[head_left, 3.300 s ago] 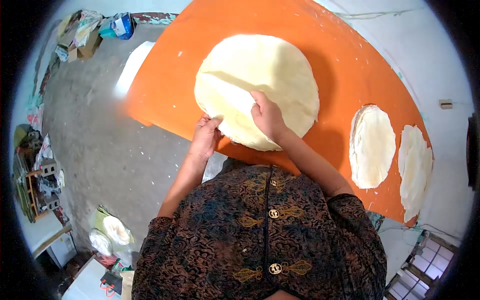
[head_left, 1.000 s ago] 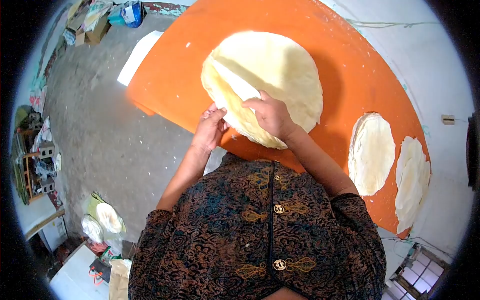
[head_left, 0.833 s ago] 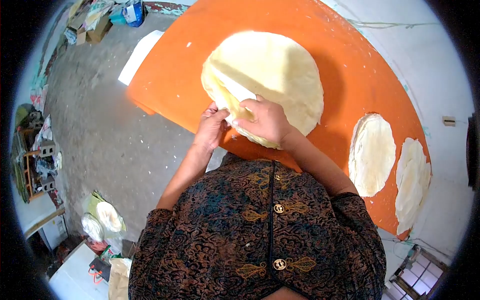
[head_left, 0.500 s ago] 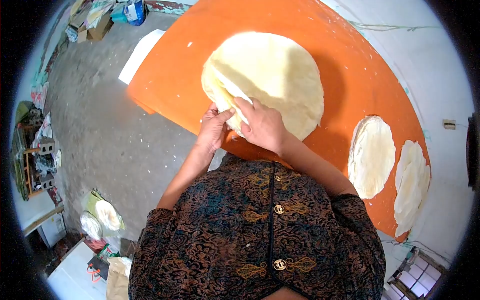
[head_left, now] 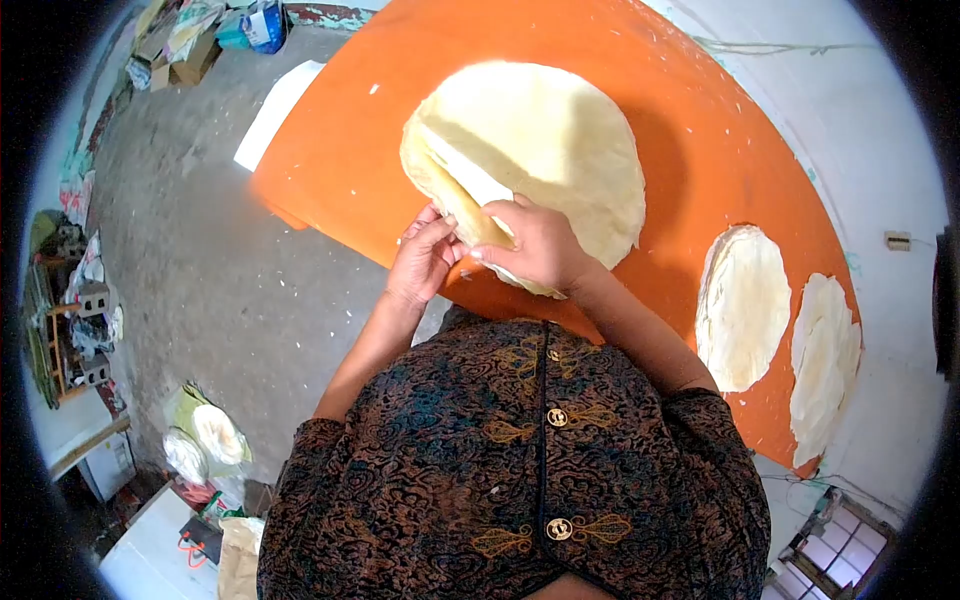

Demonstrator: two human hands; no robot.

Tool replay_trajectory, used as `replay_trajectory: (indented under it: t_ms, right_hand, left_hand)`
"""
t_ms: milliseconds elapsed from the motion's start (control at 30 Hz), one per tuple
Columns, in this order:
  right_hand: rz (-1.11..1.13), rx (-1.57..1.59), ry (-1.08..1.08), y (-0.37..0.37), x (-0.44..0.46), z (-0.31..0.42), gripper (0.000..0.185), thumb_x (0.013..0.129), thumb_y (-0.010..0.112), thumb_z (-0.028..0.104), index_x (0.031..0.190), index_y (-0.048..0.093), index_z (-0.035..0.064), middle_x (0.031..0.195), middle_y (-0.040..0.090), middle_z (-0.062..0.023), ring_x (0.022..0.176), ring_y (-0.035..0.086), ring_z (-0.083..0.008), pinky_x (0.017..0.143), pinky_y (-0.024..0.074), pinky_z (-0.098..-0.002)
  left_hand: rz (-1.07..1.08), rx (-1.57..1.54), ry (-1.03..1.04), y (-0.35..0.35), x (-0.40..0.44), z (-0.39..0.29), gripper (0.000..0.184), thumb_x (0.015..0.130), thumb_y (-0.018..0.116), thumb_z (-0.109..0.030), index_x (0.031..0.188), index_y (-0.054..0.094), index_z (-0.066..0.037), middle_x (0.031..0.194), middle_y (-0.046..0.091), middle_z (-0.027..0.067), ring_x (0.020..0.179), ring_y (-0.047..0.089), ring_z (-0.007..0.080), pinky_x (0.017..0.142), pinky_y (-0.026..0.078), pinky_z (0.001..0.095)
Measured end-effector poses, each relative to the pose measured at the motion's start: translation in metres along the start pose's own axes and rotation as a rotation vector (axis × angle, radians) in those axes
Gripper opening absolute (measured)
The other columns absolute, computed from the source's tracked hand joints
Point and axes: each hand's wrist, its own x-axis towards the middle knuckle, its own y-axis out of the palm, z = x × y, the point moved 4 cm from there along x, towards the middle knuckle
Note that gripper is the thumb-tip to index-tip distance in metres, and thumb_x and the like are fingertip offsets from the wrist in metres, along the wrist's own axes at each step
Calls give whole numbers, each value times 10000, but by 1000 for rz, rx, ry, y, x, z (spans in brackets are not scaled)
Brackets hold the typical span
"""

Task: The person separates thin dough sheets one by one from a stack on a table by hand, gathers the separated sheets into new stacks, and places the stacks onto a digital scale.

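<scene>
A stack of large, round, pale flatbread sheets (head_left: pixel 560 150) lies on the orange tabletop (head_left: pixel 340 130) in front of me. The near-left edge of a top sheet is lifted and folded over, making a yellowish flap (head_left: pixel 465 205). My left hand (head_left: pixel 425 250) pinches the outer rim of the sheets at the table's near edge. My right hand (head_left: pixel 540 245) has its thumb and fingers closed on the folded flap, just right of the left hand. The fingertips are partly hidden by the dough.
Two more piles of pale sheets lie at the table's right end, a nearer pile (head_left: pixel 742 308) and a farther pile (head_left: pixel 824 365). Grey floor (head_left: pixel 240 220) spreads to the left, with a cardboard box (head_left: pixel 187 62) at the far left. Small white scraps dot the tabletop.
My right hand has shifted slightly right and down, drawing the flap back so the fold is wider. My left hand has moved little, staying at the rim.
</scene>
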Motion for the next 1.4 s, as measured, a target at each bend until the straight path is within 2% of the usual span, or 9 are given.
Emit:
replay_trajectory:
  t_ms: [133,333,433,533,633,733,833,1133,1400]
  right_hand:
    - [-18,-19,6,4,3,-5,297,723,599,309,900,574,71,757,563,-162,693,578,-323,596,466,-390]
    - [16,35,-20,7,2,-8,186,755,586,160,903,576,48,801,576,-150,713,580,-270,633,457,-342]
    - [53,148,56,12,3,-19,147,765,572,130,882,578,42,794,576,-159,729,576,-299,636,458,-345]
    - [49,44,126,11,3,-19,175,763,549,199,889,579,81,836,594,-157,732,587,-333,634,473,-405]
    - [-124,-179,73,5,2,-15,172,761,547,161,919,567,97,904,582,-177,739,593,-328,636,480,-403]
    - [-217,-281,-185,0,3,5,162,751,561,147,901,548,85,899,565,-185,727,589,-327,620,478,-416]
    - [-154,-303,-277,4,6,2,213,736,601,203,905,551,82,825,555,-170,699,581,-321,593,471,-409]
    - [26,-56,23,-2,5,-1,256,722,631,269,891,572,87,727,534,-130,662,567,-309,569,452,-395]
    - [13,-40,-91,8,5,-14,125,759,572,192,823,556,86,750,548,-137,676,567,-320,581,447,-407]
  left_hand:
    - [-9,84,-19,-6,4,1,418,828,509,-107,1221,377,-51,1159,501,86,1046,510,200,867,449,364]
    - [-62,95,4,-8,3,2,404,822,534,-109,1202,410,-52,1134,523,78,1029,522,201,873,443,367]
    - [-73,3,-3,-9,3,4,289,823,548,-79,1102,480,-48,1021,571,73,897,576,175,741,513,324]
    - [-24,53,-14,-8,1,3,412,830,530,-122,1214,400,-52,1148,516,77,1045,510,194,889,432,363]
    - [-12,64,-37,-9,1,2,415,834,527,-127,1221,393,-56,1160,507,75,1057,502,194,893,429,363]
    - [-16,-4,-17,-2,-1,0,312,838,529,-92,1138,461,-38,1071,553,85,943,560,183,769,501,329]
    - [-31,-11,-3,-1,1,0,316,840,533,-100,1141,460,-39,1080,547,84,960,550,178,763,505,323]
    - [-37,-27,-25,-7,3,3,290,841,535,-79,1123,479,-43,1046,563,83,930,561,173,754,509,318]
    - [-54,-19,-26,-12,1,6,304,837,532,-60,1136,478,-35,1052,567,87,912,574,186,758,511,326]
